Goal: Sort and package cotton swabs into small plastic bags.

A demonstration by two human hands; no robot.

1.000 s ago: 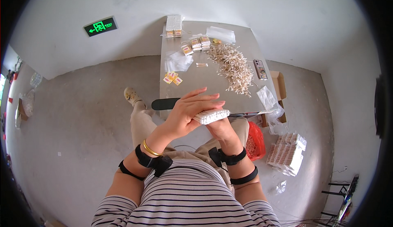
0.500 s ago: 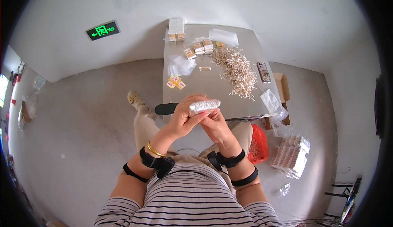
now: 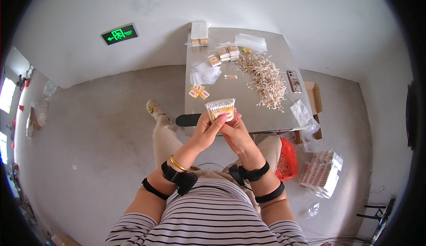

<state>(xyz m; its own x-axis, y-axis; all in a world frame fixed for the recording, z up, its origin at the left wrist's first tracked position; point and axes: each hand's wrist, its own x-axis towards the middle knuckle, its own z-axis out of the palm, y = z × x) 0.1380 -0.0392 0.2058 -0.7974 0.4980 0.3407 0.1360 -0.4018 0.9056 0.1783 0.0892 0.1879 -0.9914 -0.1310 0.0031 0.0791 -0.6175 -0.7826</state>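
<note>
Between my two hands, above the near edge of the metal table (image 3: 248, 122), is a clear pack of cotton swabs (image 3: 221, 108) with a yellow label card. White swab heads line its top edge. My left hand (image 3: 206, 130) is closed on the pack's lower left, thumb across the label. My right hand (image 3: 236, 133) grips its lower right, its fingers partly behind it. Beyond the pack lies a large heap of loose cotton swabs (image 3: 264, 79). Several yellow label cards (image 3: 199, 91) and clear plastic bags (image 3: 205, 73) lie to the left on the table.
Filled packs (image 3: 228, 52) and a taller stack (image 3: 199, 33) stand at the back. A phone (image 3: 293, 81) lies at the right edge, near more bags (image 3: 301, 113). On the floor are a red bag (image 3: 288, 159), bundled packs (image 3: 321, 173) and a cardboard box (image 3: 313, 97).
The pack has tipped in my hands, so its labelled face now shows instead of mostly its swab-head edge. Both hands still hold it. The whole view has shifted slightly.
</note>
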